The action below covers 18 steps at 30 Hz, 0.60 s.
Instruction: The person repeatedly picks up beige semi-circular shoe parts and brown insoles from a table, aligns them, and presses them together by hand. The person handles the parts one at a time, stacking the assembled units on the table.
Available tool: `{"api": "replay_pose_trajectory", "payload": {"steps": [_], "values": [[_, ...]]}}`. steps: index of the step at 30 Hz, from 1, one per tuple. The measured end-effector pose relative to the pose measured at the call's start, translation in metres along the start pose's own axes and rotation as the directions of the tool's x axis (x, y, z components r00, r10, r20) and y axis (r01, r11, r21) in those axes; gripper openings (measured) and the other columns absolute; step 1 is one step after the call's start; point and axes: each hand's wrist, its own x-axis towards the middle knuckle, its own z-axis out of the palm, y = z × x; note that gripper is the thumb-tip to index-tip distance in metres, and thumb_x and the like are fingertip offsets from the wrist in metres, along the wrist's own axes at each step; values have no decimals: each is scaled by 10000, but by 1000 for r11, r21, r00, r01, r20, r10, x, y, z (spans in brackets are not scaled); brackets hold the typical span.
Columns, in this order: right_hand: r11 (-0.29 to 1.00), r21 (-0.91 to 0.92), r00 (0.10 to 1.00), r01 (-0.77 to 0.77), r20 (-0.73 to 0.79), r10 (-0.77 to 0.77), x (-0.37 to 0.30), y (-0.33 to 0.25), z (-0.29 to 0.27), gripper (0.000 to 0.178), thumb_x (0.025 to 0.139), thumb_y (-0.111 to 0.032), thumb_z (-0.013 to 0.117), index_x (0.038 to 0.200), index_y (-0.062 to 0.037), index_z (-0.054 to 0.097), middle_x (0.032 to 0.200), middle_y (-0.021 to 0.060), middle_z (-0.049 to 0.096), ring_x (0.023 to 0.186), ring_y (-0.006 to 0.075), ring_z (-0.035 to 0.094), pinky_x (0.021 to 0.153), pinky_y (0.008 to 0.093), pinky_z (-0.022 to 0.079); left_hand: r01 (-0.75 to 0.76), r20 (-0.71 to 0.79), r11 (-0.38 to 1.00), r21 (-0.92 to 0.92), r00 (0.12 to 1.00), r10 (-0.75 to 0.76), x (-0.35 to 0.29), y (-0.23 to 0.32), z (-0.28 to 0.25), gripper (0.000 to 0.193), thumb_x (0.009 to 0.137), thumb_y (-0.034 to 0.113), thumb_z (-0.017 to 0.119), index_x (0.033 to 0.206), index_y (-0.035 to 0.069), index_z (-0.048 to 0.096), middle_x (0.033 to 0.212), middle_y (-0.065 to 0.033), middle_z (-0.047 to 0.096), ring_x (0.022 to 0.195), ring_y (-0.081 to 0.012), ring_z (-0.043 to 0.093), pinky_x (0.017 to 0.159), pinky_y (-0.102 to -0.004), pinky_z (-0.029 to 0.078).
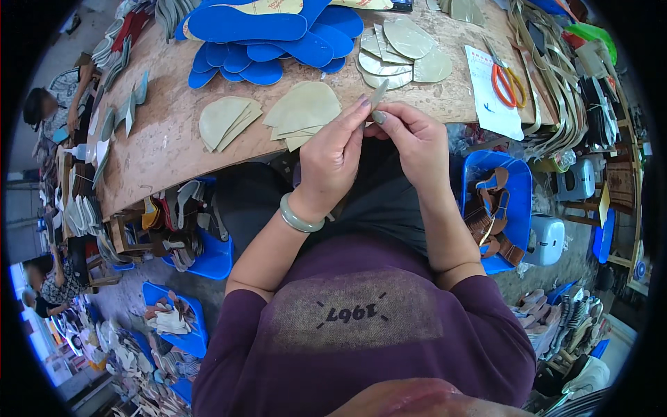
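Observation:
My left hand (pixel 332 154) and my right hand (pixel 415 144) meet at the table's near edge, both closed. Between their fingertips they pinch a thin pale piece (pixel 380 90), seen almost edge-on; fingers hide most of it. Just beyond it lies a pile of glossy pale rounded pieces (pixel 432 66). Left of my hands is a fanned stack of beige half-round pieces (pixel 303 110), and farther left a smaller beige stack (pixel 224 122). Behind these, blue insoles (pixel 248 24) are heaped on the wooden table (pixel 167 139).
Right on the table are a white paper sheet (pixel 486 97), scissors (pixel 509 85) with orange and yellow handles, and hanging strips (pixel 566 83). Blue bins with sandals (pixel 531 181) and shoe parts (pixel 215 260) flank my legs. Other people (pixel 62 104) sit at far left.

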Motion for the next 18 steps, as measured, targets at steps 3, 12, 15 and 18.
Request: {"api": "replay_pose_trajectory", "payload": {"steps": [3,12,15,18], "values": [[995,-88,999,42,-14,-44,1,4,-2,138,908,-33,588,991,45,667,836,75,692,744,118,682,650,241,520,-36,26,996,84,999,34,2,0,0,311,842,-76,606,1144,-8,637,1142,-192,660,994,-302,678,815,-337,562],[983,-160,995,92,41,-86,0,-4,-10,131,900,9,586,988,54,671,866,70,688,747,129,685,680,240,545,-45,27,997,68,999,43,-1,-1,3,361,811,-73,629,1163,8,642,1139,-189,661,981,-299,681,805,-342,563],[974,-187,992,126,23,-124,-1,-2,-8,105,888,1,593,952,46,665,830,90,679,719,142,691,618,250,521,-47,36,994,95,998,43,-2,0,3,370,807,-74,633,1167,8,641,1140,-189,661,987,-301,679,806,-343,563],[965,-227,991,130,50,-121,-1,-4,-8,118,891,9,589,970,44,670,840,82,682,727,134,687,636,241,527,-44,43,994,103,998,39,-3,2,2,374,805,-75,635,1169,9,639,1141,-187,661,990,-300,678,807,-343,562]]}}
